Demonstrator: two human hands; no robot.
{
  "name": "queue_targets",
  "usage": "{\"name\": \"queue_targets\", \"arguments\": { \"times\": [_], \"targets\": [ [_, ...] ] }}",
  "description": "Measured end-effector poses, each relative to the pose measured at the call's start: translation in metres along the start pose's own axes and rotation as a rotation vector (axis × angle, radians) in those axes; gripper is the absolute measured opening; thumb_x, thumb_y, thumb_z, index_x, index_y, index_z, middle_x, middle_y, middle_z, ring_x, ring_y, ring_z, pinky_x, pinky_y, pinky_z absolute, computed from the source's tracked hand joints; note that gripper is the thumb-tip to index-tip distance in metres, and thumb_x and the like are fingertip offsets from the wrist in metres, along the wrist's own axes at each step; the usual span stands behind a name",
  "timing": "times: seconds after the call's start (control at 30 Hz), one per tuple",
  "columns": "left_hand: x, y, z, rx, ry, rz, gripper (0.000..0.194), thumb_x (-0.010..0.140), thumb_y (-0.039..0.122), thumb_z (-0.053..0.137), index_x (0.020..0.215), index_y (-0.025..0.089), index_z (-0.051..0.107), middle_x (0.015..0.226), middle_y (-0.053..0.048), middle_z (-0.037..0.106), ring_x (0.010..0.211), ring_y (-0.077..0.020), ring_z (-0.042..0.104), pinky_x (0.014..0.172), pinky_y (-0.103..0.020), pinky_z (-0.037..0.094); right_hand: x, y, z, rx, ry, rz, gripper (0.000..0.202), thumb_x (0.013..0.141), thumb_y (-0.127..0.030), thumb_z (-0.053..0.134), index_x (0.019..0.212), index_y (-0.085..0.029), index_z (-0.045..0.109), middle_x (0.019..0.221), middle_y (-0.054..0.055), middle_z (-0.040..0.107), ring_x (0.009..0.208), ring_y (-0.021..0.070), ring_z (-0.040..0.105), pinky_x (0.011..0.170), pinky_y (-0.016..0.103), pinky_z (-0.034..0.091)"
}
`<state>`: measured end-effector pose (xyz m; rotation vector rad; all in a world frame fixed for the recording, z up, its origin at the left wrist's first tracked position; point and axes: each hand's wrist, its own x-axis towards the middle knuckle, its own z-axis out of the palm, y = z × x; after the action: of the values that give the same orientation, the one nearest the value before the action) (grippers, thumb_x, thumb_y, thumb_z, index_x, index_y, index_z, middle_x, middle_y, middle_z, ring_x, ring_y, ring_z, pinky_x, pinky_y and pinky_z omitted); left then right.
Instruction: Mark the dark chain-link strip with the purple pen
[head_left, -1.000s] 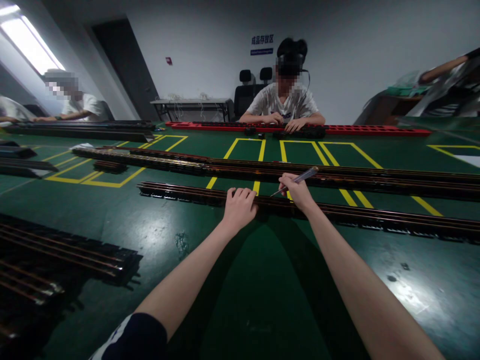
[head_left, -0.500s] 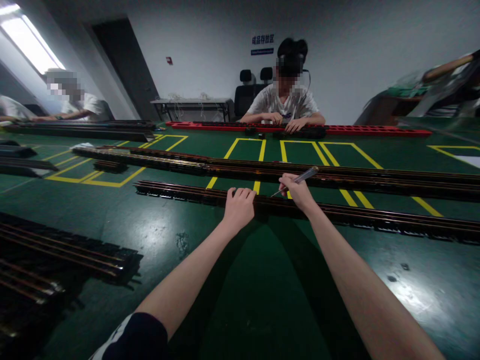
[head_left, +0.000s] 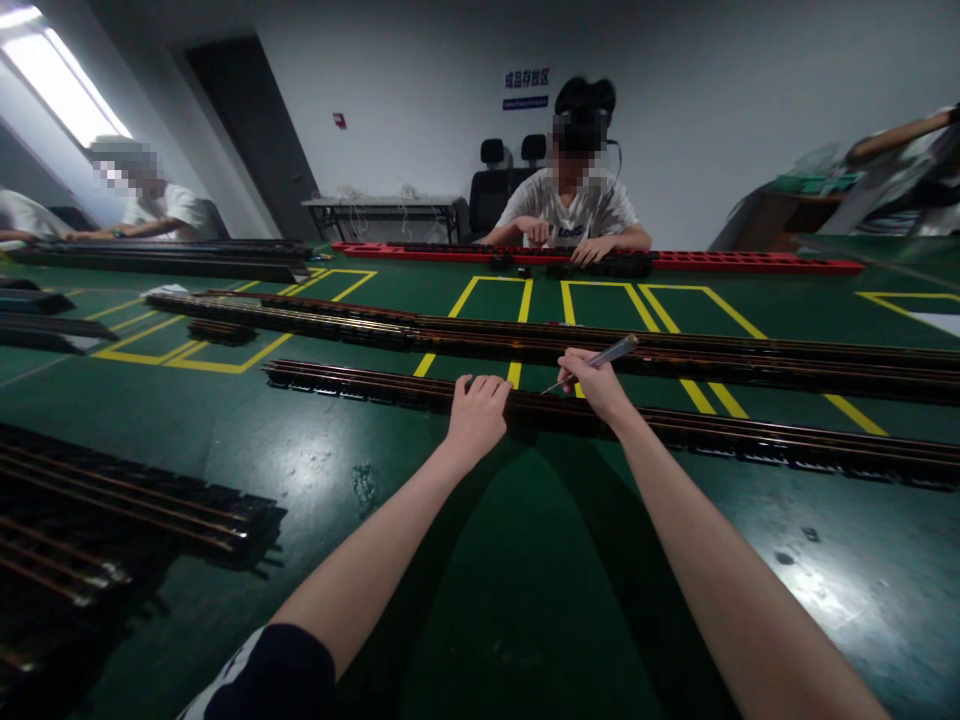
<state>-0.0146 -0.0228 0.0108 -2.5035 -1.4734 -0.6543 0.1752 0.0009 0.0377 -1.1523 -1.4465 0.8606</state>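
A long black strip (head_left: 720,433) with copper-coloured rods along it lies across the green table in front of me. My left hand (head_left: 480,412) is closed over this strip, fingers curled across its far edge. In my right hand (head_left: 590,385) is a screwdriver (head_left: 613,352), gripped like a pen with its handle pointing up to the right. Its thin shaft slants down left, and the tip is at the strip, just right of my left hand. Whether the tip touches the strip, I cannot tell.
Beyond lies a second row of similar strips (head_left: 750,358). More rodded strips (head_left: 142,492) lie at the near left. Across the green table (head_left: 480,620), a person (head_left: 570,200) works at a red rail (head_left: 750,262). Another person (head_left: 169,205) sits far left. Yellow lines mark the tabletop.
My strip has shifted very slightly left; both my hands stay almost in place. The co-worker opposite has moved one hand a little left and up.
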Motion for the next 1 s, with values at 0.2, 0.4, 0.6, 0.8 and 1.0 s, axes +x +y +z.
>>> {"name": "queue_targets", "arguments": {
  "times": [0.2,0.4,0.6,0.8,1.0],
  "targets": [
    [0.0013,-0.0038,0.0001,-0.078,-0.009,0.044,0.044,0.084,0.001,0.037,0.116,0.016,0.062,0.120,-0.008,0.067,0.117,-0.0203,0.058,0.102,-0.043,0.039,0.0012,0.0050,-0.0027,0.037,0.010,-0.002,0.031,0.074,-0.031,0.054,0.045,-0.020,0.050,0.043,-0.002,0.048,0.043,0.0102,0.044,0.050,0.026,0.036],
    [0.0010,-0.0035,-0.0031,-0.088,-0.017,0.042,0.043,0.085,0.002,0.037,0.117,0.014,0.062,0.121,-0.008,0.067,0.117,-0.0196,0.058,0.103,-0.042,0.040,0.0031,0.0084,-0.0026,0.073,0.035,0.012,0.031,0.074,-0.029,0.054,0.044,-0.020,0.049,0.042,-0.003,0.045,0.042,0.0096,0.042,0.047,0.025,0.034],
    [0.0008,-0.0034,-0.0051,-0.106,-0.049,0.035,0.041,0.084,0.010,0.041,0.119,0.015,0.061,0.121,-0.008,0.067,0.115,-0.0206,0.058,0.101,-0.042,0.040,0.0041,0.0086,-0.0040,0.087,0.081,0.021,0.033,0.073,-0.026,0.052,0.041,-0.020,0.047,0.041,-0.002,0.043,0.040,0.0095,0.039,0.045,0.024,0.031],
    [0.0006,-0.0029,-0.0045,-0.103,-0.034,0.040,0.038,0.084,0.024,0.046,0.118,0.015,0.060,0.120,-0.009,0.067,0.111,-0.0227,0.059,0.099,-0.043,0.040,0.0034,0.0089,-0.0042,0.072,0.084,0.005,0.033,0.073,-0.026,0.052,0.041,-0.020,0.046,0.041,-0.002,0.042,0.040,0.0091,0.039,0.044,0.024,0.030],
    [-0.0004,-0.0022,-0.0036,-0.079,0.001,0.049,0.040,0.085,0.036,0.047,0.116,0.015,0.061,0.116,-0.009,0.067,0.106,-0.0239,0.059,0.097,-0.042,0.040,0.0030,0.0098,-0.0039,0.063,0.067,-0.017,0.034,0.074,-0.033,0.055,0.044,-0.020,0.046,0.041,-0.003,0.042,0.041,0.0092,0.039,0.044,0.024,0.031]
  ]
}}
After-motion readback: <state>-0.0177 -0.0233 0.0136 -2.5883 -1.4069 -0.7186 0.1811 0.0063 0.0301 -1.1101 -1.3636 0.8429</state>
